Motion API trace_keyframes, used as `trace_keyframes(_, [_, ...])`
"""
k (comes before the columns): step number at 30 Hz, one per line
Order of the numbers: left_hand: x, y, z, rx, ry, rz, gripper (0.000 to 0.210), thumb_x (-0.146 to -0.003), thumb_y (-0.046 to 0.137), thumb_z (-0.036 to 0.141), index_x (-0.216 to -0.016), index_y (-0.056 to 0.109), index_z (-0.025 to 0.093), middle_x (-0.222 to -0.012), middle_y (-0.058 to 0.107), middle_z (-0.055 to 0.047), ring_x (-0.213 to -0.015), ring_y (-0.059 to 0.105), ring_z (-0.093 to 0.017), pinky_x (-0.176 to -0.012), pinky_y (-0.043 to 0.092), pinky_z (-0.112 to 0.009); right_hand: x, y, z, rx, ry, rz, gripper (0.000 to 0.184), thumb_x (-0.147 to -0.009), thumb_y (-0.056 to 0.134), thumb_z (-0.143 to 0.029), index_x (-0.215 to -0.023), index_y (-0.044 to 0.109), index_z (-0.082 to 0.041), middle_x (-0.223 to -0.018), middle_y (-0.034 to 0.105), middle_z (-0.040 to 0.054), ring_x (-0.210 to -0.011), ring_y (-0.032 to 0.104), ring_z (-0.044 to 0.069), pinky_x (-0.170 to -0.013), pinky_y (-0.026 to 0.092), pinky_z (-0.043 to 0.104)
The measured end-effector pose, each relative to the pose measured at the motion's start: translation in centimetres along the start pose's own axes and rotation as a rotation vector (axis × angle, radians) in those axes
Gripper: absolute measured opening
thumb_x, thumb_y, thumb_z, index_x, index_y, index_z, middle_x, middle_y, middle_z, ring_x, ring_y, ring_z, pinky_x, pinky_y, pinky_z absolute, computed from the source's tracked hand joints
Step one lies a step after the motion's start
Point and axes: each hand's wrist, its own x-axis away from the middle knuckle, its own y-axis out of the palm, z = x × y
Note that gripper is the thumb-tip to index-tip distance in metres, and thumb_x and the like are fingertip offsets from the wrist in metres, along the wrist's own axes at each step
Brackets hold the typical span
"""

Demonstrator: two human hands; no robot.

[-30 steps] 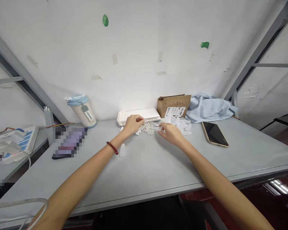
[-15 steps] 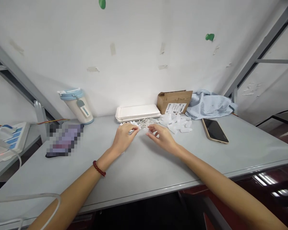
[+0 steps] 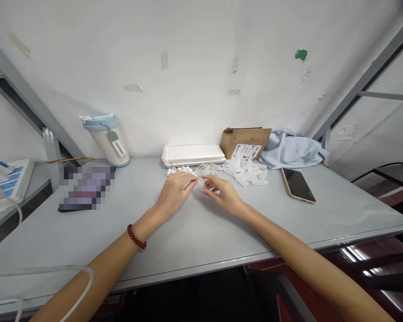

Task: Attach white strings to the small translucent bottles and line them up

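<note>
My left hand [image 3: 176, 191], a dark red bead bracelet on its wrist, is closed in a pinch; what its fingertips hold is too small to make out. Facing it, my right hand [image 3: 225, 194] has thumb and forefinger curled around a small translucent plastic piece [image 3: 200, 183]. The fingertips of both hands almost meet there, just above the table. Behind my left hand lie several small white caps [image 3: 181, 170]. Tangled thin white strands [image 3: 206, 169] lie beyond the fingertips. A heap of translucent plastic sleeves [image 3: 246, 171] spreads behind my right hand.
Stacked white trays [image 3: 194, 154] and a cardboard box [image 3: 245, 142] stand against the wall, beside a light blue cloth [image 3: 292, 150]. A phone [image 3: 298, 184] lies at right. On the left are a tumbler [image 3: 107, 141], a blurred-out flat item [image 3: 87, 188], a power strip [image 3: 18, 179] and a white cable [image 3: 53, 269].
The view has shifted slightly. My hands have come closer together, and the right fingertips with the translucent piece now nearly touch the left ones.
</note>
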Motion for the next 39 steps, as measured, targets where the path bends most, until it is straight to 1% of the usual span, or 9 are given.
trace_keyframes(3, [0.0, 0.0, 0.0, -0.002, 0.008, -0.007, 0.017, -0.086, 0.052, 0.021, -0.089, 0.068, 0.02, -0.091, 0.072, -0.004, -0.086, 0.062, -0.02, -0.081, 0.044, -0.034, 0.0, 0.0, -0.2, 0.008, -0.016, 0.017, 0.036, -0.086, 0.052, -0.033, -0.12, 0.051, -0.02, -0.086, 0.062, 0.0053, -0.073, 0.059, 0.015, -0.066, 0.055, 0.029])
trace_keyframes(7, [0.1, 0.0, 0.2, -0.016, 0.026, -0.042, 0.018, -0.086, 0.05, 0.019, -0.09, 0.068, 0.02, -0.093, 0.072, -0.004, -0.087, 0.062, -0.02, -0.081, 0.045, -0.035, 0.0, -0.3, -0.4, 0.033, -0.007, 0.037, 0.032, -0.087, 0.05, -0.032, -0.117, 0.055, -0.02, -0.089, 0.063, 0.0069, -0.079, 0.06, 0.017, -0.067, 0.056, 0.03])
trace_keyframes(11, [0.2, 0.0, 0.3, -0.019, 0.044, -0.054, 0.02, -0.086, 0.05, 0.02, -0.098, 0.067, 0.019, -0.103, 0.069, -0.006, -0.097, 0.061, -0.022, -0.087, 0.045, -0.038, -0.1, -0.6, -0.4, 0.039, 0.002, 0.038, 0.029, -0.088, 0.049, -0.031, -0.113, 0.058, -0.018, -0.091, 0.064, 0.0081, -0.081, 0.06, 0.017, -0.066, 0.056, 0.029])
trace_keyframes(15, [0.3, 0.1, 0.5, 0.034, 0.057, -0.074, 0.025, -0.086, 0.051, 0.019, -0.107, 0.063, 0.017, -0.112, 0.066, -0.007, -0.106, 0.058, -0.022, -0.092, 0.045, -0.038, -0.2, -0.8, -0.3, 0.039, 0.004, 0.06, 0.03, -0.088, 0.049, -0.03, -0.116, 0.056, -0.019, -0.095, 0.064, 0.008, -0.082, 0.061, 0.016, -0.065, 0.055, 0.028])
trace_keyframes(22, [0.5, 0.3, 0.9, 0.124, 0.083, -0.08, 0.033, -0.083, 0.053, 0.016, -0.116, 0.059, 0.017, -0.119, 0.063, -0.007, -0.11, 0.057, -0.02, -0.095, 0.045, -0.037, -0.3, -0.9, -0.1, 0.04, -0.088, 0.071, 0.029, -0.089, 0.049, -0.027, -0.116, 0.055, -0.02, -0.089, 0.064, 0.0065, -0.075, 0.06, 0.015, -0.063, 0.054, 0.028])
trace_keyframes(27, [0.5, 0.4, 1.1, 0.167, 0.05, -0.07, 0.029, -0.083, 0.053, 0.016, -0.11, 0.064, 0.018, -0.114, 0.066, -0.007, -0.108, 0.059, -0.02, -0.094, 0.047, -0.036, -0.3, -0.8, 0.0, 0.039, -0.049, 0.081, 0.027, -0.087, 0.05, -0.027, -0.112, 0.055, -0.018, -0.083, 0.065, 0.0062, -0.076, 0.062, 0.017, -0.063, 0.054, 0.029])
trace_keyframes(33, [0.5, 0.3, 1.4, 0.178, -0.005, -0.047, 0.025, -0.082, 0.053, 0.015, -0.102, 0.068, 0.02, -0.106, 0.07, -0.004, -0.1, 0.063, -0.019, -0.087, 0.05, -0.034, -0.3, -0.6, -0.2, -0.013, 0.024, 0.069, 0.024, -0.086, 0.05, -0.029, -0.106, 0.057, -0.018, -0.088, 0.066, 0.0076, -0.077, 0.062, 0.017, -0.064, 0.053, 0.03])
trace_keyframes(36, [0.5, 0.1, 1.5, 0.168, -0.073, 0.005, 0.021, -0.083, 0.053, 0.016, -0.095, 0.069, 0.02, -0.096, 0.072, -0.004, -0.091, 0.064, -0.018, -0.074, 0.053, -0.03, -0.3, -0.6, -0.2, -0.083, 0.084, 0.055, 0.026, -0.086, 0.05, -0.032, -0.107, 0.056, -0.017, -0.087, 0.065, 0.0077, -0.075, 0.061, 0.017, -0.062, 0.054, 0.031])
trace_keyframes(39, [0.4, 0.0, 1.2, 0.098, -0.054, 0.085, 0.019, -0.083, 0.055, 0.019, -0.098, 0.066, 0.017, -0.092, 0.07, -0.005, -0.087, 0.063, -0.019, -0.075, 0.051, -0.032, -0.2, -0.5, -0.1, -0.195, 0.153, 0.032, 0.029, -0.086, 0.051, -0.035, -0.108, 0.055, -0.017, -0.085, 0.064, 0.0063, -0.069, 0.06, 0.016, -0.06, 0.054, 0.032])
